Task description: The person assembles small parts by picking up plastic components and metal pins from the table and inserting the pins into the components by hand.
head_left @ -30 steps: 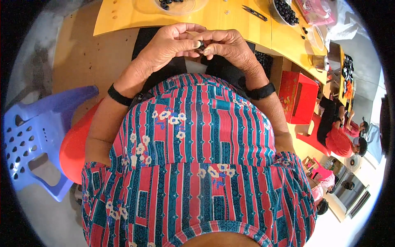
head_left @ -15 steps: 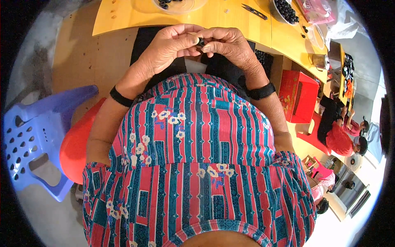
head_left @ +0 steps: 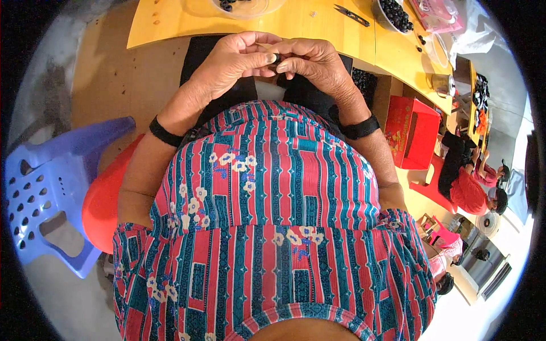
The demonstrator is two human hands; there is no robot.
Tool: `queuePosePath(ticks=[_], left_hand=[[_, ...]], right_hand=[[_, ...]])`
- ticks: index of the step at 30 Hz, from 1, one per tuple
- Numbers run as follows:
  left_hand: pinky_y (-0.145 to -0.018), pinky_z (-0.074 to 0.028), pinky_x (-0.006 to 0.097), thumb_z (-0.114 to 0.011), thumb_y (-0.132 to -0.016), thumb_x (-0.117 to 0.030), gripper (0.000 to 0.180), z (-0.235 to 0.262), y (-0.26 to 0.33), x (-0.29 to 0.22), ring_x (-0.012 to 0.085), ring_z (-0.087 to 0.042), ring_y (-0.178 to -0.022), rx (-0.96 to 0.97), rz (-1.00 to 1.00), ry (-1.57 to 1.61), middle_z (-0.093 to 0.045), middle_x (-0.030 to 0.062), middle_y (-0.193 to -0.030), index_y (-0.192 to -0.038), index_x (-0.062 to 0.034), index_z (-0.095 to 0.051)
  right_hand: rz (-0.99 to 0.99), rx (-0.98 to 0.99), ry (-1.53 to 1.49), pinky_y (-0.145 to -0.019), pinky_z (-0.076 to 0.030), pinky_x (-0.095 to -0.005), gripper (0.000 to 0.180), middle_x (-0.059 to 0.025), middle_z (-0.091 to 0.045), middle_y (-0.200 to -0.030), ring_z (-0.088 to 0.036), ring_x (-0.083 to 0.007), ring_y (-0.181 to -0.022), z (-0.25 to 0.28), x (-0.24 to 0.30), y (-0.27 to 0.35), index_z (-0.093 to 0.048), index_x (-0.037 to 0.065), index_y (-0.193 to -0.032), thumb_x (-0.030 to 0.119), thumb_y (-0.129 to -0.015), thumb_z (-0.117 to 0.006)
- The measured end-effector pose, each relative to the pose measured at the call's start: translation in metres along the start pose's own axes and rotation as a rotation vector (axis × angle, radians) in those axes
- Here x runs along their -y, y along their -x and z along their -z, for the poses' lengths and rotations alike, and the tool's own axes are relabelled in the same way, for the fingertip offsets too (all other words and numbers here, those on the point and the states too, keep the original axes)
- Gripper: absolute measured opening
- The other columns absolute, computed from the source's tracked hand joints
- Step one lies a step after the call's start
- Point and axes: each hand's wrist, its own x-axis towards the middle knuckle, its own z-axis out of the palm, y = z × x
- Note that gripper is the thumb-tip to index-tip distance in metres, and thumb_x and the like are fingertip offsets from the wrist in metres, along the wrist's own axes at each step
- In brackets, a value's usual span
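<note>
Just off the table's near edge, my left hand (head_left: 232,61) and my right hand (head_left: 316,61) meet at the fingertips. Between thumbs and forefingers they pinch a small, round black piece (head_left: 277,59), mostly covered by the fingers. A clear shallow plastic dish (head_left: 264,10) with a few black rings (head_left: 226,5) lies on the table ahead of my left hand. Beyond my right hand are black thread snips (head_left: 354,16) and a metal bowl (head_left: 382,20) heaped with small black pieces (head_left: 398,16).
The yellow table (head_left: 318,34) runs across the front and right. On it are a metal cup (head_left: 442,85) and a pink package (head_left: 433,16). A red box (head_left: 410,133) stands at right, a blue plastic stool (head_left: 48,193) at left. Other people (head_left: 471,190) sit farther right.
The fingers have shifted slightly around the black piece, which shows less now. My left forearm has moved a little to the left. All else looks the same.
</note>
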Motion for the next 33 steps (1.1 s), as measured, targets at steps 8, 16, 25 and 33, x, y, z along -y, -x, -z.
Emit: queuePosePath(ticks=[8, 16, 25, 33], left_hand=[[-0.080, -0.053, 0.028, -0.060, -0.087, -0.012, 0.036, 0.000, 0.000, 0.004, 0.0141, -0.062, -0.090, -0.057, -0.001, 0.054, -0.060, 0.0079, -0.103, -0.118, 0.0020, -0.051], [-0.080, -0.052, 0.025, -0.058, -0.089, -0.012, 0.031, -0.001, 0.001, 0.006, 0.0116, -0.061, -0.086, -0.066, -0.092, 0.128, -0.061, 0.0059, -0.099, -0.116, 0.0017, -0.053], [-0.077, -0.050, 0.023, -0.060, -0.087, -0.010, 0.026, -0.003, 0.001, 0.009, 0.0095, -0.060, -0.082, -0.172, -0.205, 0.017, -0.061, 0.0029, -0.090, -0.111, -0.0002, -0.057], [-0.078, -0.048, 0.021, -0.059, -0.086, -0.007, 0.026, 0.000, 0.000, 0.006, 0.0072, -0.057, -0.083, -0.211, -0.212, -0.135, -0.060, 0.0012, -0.090, -0.111, -0.0015, -0.057]], right_hand=[[-0.034, -0.065, 0.044, -0.063, -0.048, -0.0203, 0.027, -0.0025, -0.064, -0.084, -0.058, -0.0083, -0.071, -0.007, 0.010, -0.002, -0.063, 0.000, -0.105, 0.007, -0.079, -0.067], [-0.003, -0.240, -0.010, -0.057, -0.046, -0.0195, 0.015, -0.0035, -0.063, -0.075, -0.056, -0.0079, -0.062, -0.007, -0.001, 0.001, -0.063, 0.000, -0.085, 0.012, -0.080, -0.069], [-0.075, -0.235, 0.003, -0.051, -0.044, -0.0197, 0.011, -0.0023, -0.062, -0.070, -0.053, -0.0068, -0.055, -0.011, 0.005, 0.002, -0.065, 0.002, -0.083, 0.013, -0.082, -0.067], [-0.071, -0.258, 0.199, -0.051, -0.043, -0.0192, 0.008, -0.0013, -0.061, -0.068, -0.052, -0.0054, -0.055, -0.018, 0.017, -0.001, -0.063, 0.000, -0.085, 0.007, -0.082, -0.065]])
